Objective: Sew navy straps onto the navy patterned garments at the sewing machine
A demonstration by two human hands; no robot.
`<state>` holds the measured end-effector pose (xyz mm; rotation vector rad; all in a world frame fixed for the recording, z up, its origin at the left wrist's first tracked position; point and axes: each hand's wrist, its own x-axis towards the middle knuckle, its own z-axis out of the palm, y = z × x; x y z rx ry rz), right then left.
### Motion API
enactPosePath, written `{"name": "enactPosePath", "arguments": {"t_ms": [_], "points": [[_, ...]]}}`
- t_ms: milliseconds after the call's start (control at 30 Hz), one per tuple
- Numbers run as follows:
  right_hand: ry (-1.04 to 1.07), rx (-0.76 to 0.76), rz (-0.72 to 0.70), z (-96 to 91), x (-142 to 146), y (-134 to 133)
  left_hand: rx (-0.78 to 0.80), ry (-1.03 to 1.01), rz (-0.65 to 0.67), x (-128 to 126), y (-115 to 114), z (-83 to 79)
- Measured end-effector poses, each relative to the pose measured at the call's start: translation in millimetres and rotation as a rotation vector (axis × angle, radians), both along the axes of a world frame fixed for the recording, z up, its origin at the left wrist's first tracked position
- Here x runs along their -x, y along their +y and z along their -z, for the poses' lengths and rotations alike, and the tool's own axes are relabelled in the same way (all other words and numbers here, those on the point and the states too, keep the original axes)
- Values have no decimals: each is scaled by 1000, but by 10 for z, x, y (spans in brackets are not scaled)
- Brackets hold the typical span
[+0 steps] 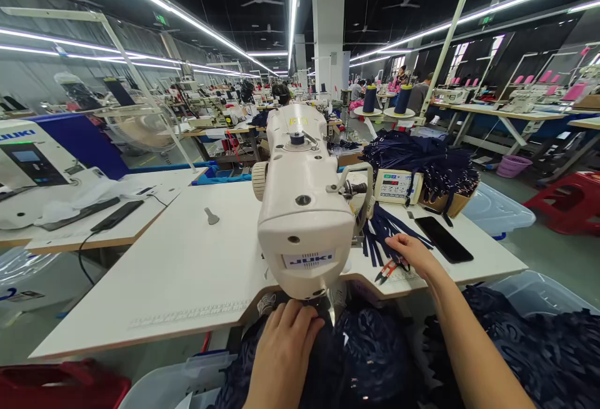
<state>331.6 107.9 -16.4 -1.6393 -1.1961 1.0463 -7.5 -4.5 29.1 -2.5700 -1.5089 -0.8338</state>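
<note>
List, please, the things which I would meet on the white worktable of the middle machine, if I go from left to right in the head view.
Small grey piece → white sewing machine → red-handled snips → black phone.

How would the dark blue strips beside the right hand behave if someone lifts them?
The dark blue strips would probably droop, being thin and narrow. They are likely light, judging by that thinness. Several might come up together, since they overlap near the right hand.
</note>
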Motion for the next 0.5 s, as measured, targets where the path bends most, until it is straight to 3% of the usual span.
{"name": "enactPosePath", "arguments": {"t_ms": [100,233,367,500], "points": [[259,-85,24,14,4,-186,-191,82,13,-3,-15,64],[510,-79,3,108,203,-398,-235,114,133,-34,-85,86],[668,-12,-77,131,561,-635,-273,116,32,-182,-182,107],[743,47,-175,-6,972,-823,-299,82,-42,-316,-242,156]]}}
